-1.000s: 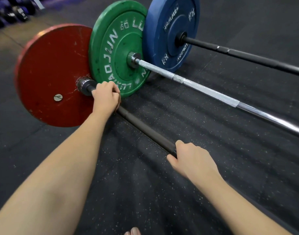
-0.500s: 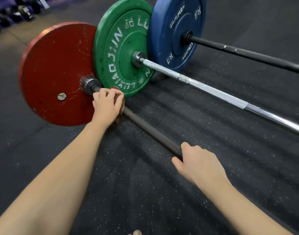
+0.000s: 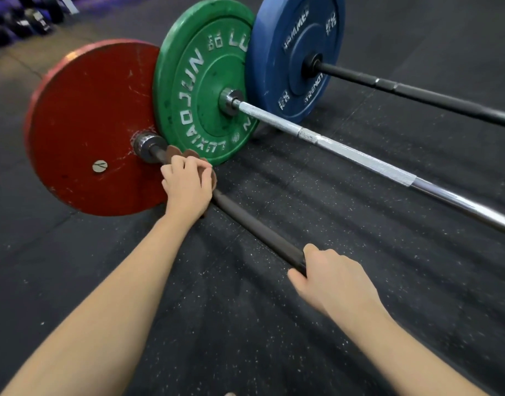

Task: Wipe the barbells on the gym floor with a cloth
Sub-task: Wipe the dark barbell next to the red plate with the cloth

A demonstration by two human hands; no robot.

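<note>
Left hand (image 3: 188, 187) clenched round brown cloth (image 3: 194, 154), which wraps the near dark barbell (image 3: 257, 227) just short of the collar at the red plate (image 3: 85, 124). Cloth edge pokes out beyond the fingertips. Right hand (image 3: 331, 281) grasps the same bar bare, well apart. Silver barbell (image 3: 360, 158) and black barbell (image 3: 417, 92) lie beyond both hands, untouched, on the rubber floor (image 3: 360, 281).

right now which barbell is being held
The nearest dark barbell, with the round red plate: left grip holds a brown cloth on it, right grip clasps it. Silver bar and black bar lie untouched.
</note>
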